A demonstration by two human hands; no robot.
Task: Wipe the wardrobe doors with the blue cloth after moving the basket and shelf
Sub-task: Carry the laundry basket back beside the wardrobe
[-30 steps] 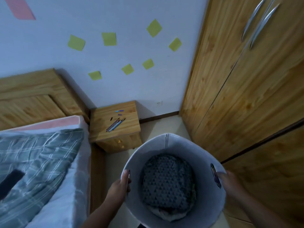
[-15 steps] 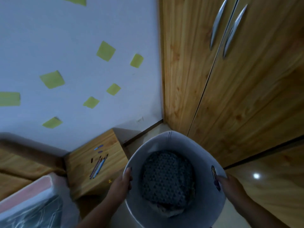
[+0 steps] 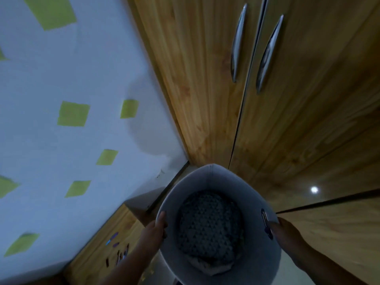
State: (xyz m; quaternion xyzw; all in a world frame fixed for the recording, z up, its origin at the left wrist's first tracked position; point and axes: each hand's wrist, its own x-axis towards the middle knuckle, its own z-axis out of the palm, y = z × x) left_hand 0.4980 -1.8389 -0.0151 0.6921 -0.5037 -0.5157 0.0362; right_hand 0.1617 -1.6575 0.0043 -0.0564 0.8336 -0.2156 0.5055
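I hold a round grey fabric basket in front of me, low in the view. A dark patterned textile lies inside it. My left hand grips the basket's left rim, thumb over the edge. My right hand grips the right rim beside a small metal-ringed handle hole. The wooden wardrobe doors rise right behind the basket, with two silver handles near the top. No blue cloth or shelf shows.
A wooden bedside table with pens and small bits on top stands at lower left, close to the basket. The pale wall carries several green sticky notes. A lower wardrobe section is at lower right.
The view has tilted and swung toward the wardrobe; the bed has left the frame. Both hands keep their grip on the basket, now closer to the wardrobe corner.
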